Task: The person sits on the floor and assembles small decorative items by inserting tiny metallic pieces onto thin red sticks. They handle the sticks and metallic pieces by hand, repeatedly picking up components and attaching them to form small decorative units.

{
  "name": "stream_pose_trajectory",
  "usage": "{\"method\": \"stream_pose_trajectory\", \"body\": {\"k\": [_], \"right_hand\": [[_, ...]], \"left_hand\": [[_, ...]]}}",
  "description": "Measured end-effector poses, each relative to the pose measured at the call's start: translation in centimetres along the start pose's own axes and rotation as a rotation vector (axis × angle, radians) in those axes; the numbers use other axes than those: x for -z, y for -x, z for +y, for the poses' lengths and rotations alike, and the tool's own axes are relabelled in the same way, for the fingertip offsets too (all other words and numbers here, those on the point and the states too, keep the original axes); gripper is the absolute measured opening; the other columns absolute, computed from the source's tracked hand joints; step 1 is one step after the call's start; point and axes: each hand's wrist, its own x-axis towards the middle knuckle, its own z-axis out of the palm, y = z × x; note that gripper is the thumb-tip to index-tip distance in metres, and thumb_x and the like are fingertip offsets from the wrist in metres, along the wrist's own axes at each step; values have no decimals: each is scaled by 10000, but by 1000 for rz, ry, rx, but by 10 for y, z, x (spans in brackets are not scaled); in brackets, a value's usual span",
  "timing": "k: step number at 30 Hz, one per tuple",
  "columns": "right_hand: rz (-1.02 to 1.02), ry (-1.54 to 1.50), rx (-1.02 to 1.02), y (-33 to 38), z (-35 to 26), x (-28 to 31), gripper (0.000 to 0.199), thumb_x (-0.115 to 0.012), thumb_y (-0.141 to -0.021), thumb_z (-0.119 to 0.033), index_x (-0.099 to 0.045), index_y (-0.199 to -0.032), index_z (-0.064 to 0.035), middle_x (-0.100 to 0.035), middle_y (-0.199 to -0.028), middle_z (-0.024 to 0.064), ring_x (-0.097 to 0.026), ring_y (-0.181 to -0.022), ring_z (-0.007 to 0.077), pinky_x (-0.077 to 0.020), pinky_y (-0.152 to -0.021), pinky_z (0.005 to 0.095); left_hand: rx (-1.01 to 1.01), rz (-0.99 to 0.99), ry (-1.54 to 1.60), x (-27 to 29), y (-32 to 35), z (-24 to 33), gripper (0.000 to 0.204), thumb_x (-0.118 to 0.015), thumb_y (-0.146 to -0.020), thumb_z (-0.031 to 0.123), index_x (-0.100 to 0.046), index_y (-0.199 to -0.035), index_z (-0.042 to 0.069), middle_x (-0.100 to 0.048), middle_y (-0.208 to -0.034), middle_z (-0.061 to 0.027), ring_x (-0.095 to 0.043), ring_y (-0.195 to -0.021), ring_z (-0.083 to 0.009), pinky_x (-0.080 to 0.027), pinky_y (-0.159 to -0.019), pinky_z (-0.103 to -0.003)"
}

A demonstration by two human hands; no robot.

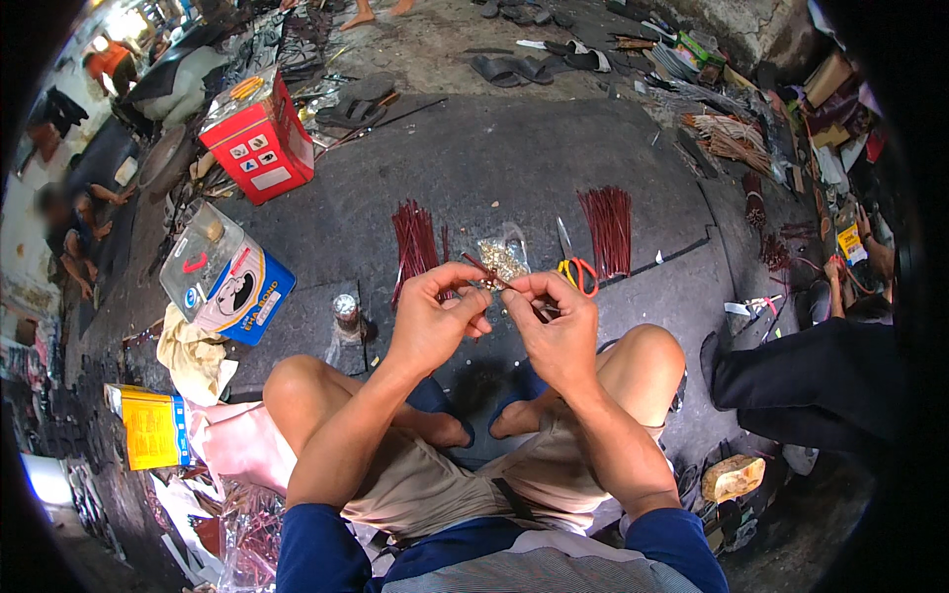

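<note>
In front of my chest, a thin dark red strip (484, 269) runs between my two hands. My left hand (440, 314) pinches one part of it with thumb and forefinger. Close beside it, my right hand (554, 324) grips the strip's other part, fingers curled. Just beyond the fingertips lies a clear plastic bag (506, 251) of small gold-coloured pieces. A bundle of dark red strips (413, 237) rests left of the bag, partly behind my left hand. Another such bundle (606, 229) lies to the right. Between them is a pair of scissors (576, 275) with red and yellow handles.
A red square tin (259, 148) and a blue-and-white container (229, 277) stand at left, near a small jar (346, 314). A yellow tin (150, 430) sits near my left knee. A wooden block (733, 478) lies at lower right. Other people sit at both sides.
</note>
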Motion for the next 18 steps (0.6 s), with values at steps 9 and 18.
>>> {"method": "stream_pose_trajectory", "body": {"k": [9,18], "right_hand": [[-209,-433,-479,-6,6,6,127,-669,-913,-118,-669,-935,7,-627,-693,21,-522,-513,48,-409,-441,196],[-189,-557,-562,-1,6,13,137,-685,-907,-152,-663,-907,-17,-628,-690,15,-474,-491,30,-348,-422,185]], "left_hand": [[-72,-28,-160,-1,2,-3,122,-651,-868,1,-643,-988,-15,-677,-839,-73,-660,-666,-106,-547,-582,-220],[126,27,147,-6,8,-5,74,-678,-860,13,-625,-909,-5,-672,-788,-81,-642,-619,-115,-518,-540,-220]]}}
